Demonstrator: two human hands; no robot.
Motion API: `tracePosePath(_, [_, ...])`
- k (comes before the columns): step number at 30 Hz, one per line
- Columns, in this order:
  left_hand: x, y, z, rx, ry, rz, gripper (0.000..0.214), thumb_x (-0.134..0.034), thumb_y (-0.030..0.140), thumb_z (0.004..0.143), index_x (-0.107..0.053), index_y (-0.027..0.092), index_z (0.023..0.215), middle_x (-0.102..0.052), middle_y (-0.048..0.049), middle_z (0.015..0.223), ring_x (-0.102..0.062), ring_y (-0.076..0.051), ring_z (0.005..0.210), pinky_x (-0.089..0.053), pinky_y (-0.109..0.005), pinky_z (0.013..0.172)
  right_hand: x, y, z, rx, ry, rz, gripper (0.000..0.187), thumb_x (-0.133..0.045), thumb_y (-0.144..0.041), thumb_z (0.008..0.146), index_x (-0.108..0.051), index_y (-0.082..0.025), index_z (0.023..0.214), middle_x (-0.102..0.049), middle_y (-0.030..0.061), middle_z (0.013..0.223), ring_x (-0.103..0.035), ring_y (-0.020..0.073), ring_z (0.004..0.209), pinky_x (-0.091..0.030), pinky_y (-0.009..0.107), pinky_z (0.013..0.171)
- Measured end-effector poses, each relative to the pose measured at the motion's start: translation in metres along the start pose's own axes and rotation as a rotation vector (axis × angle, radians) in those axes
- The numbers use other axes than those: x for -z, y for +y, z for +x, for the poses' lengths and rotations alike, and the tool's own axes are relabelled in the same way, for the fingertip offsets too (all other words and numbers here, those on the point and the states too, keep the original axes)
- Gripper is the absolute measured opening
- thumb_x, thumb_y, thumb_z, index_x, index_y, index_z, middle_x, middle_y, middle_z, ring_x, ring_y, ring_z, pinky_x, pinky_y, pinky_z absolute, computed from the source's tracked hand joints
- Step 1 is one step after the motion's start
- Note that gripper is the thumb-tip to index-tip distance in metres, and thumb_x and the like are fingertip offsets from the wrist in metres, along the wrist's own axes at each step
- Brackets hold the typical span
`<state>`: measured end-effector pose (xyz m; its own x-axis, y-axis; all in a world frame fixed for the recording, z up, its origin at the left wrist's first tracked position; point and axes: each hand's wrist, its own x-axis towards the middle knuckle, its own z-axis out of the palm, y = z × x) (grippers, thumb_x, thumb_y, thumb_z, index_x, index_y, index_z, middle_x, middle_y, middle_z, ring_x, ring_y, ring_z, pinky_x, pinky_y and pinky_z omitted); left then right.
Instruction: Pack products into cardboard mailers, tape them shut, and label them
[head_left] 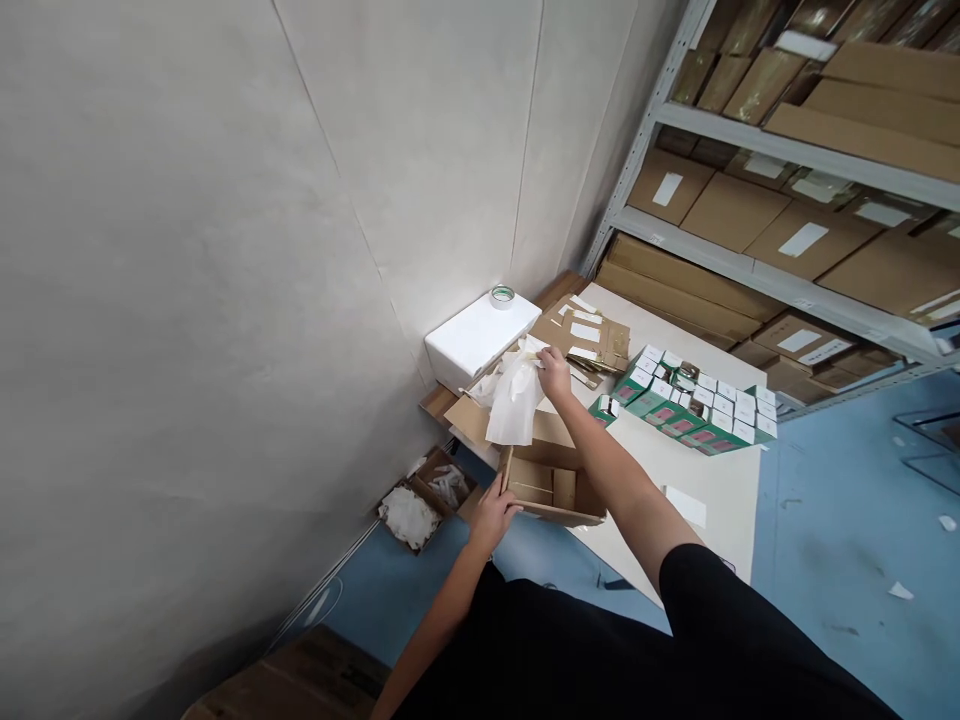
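Note:
My left hand (492, 515) is closed on the near left edge of an open cardboard box (559, 512), tilted at the table's edge. Its inside shows bare cardboard walls, though part of it is hidden by my right arm. Above the box, my right hand (554, 376) pinches a translucent white plastic bag (514, 405) by its top, and the bag hangs down over the box's far flap. Whether the bag holds anything, I cannot tell.
Green-and-white small boxes (694, 405) stand in rows on the white table (735, 500). A tape roll (502, 296) lies on a white foam box (480, 340) by the wall. Flattened cardboard (592, 335) lies behind. Scrap boxes (411, 515) sit on the floor; shelves (750, 250) hold cartons.

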<state>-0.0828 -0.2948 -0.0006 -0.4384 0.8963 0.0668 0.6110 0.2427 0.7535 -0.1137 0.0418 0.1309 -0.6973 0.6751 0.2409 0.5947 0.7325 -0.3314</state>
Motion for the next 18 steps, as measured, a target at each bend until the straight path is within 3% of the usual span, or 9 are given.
tracePosePath(4, [-0.006, 0.016, 0.003, -0.005, 0.006, 0.036, 0.006, -0.072, 0.024, 0.088, -0.067, 0.022, 0.085, -0.053, -0.0103, 0.154, -0.069, -0.026, 0.115, -0.057, -0.039, 0.095, 0.030, 0.032, -0.036, 0.011, 0.040, -0.015, 0.054, -0.042, -0.009, 0.091, -0.062, -0.017, 0.140, -0.056, 0.0153, 0.145, -0.057, 0.0293, 0.127, -0.050, 0.037, 0.103])
tracePosePath(8, [-0.015, 0.037, 0.009, -0.011, 0.039, 0.018, 0.009, -0.071, 0.025, 0.088, -0.066, 0.022, 0.082, -0.059, -0.0112, 0.145, -0.068, -0.027, 0.117, -0.057, -0.037, 0.094, 0.051, 0.074, -0.095, -0.018, 0.023, -0.064, 0.054, -0.044, -0.007, 0.090, -0.061, -0.018, 0.141, -0.054, 0.0145, 0.148, -0.055, 0.0294, 0.131, -0.050, 0.037, 0.103])
tracePosePath(14, [-0.035, 0.066, 0.017, -0.009, 0.058, 0.035, 0.007, -0.068, 0.022, 0.088, -0.068, 0.023, 0.080, -0.068, -0.0091, 0.123, -0.071, -0.025, 0.103, -0.057, -0.034, 0.086, 0.063, 0.128, -0.199, -0.076, -0.016, -0.038, 0.054, -0.039, -0.004, 0.091, -0.064, -0.020, 0.135, -0.060, 0.0112, 0.144, -0.057, 0.0248, 0.129, -0.050, 0.034, 0.104])
tracePosePath(18, [-0.055, 0.086, 0.022, -0.026, 0.043, 0.071, 0.005, -0.069, 0.023, 0.088, -0.070, 0.023, 0.083, -0.068, -0.0084, 0.119, -0.070, -0.024, 0.098, -0.056, -0.033, 0.084, 0.064, 0.154, -0.250, -0.119, -0.123, -0.040, 0.044, -0.041, -0.006, 0.095, -0.069, -0.019, 0.126, -0.061, 0.0119, 0.142, -0.058, 0.0251, 0.125, -0.047, 0.035, 0.107])
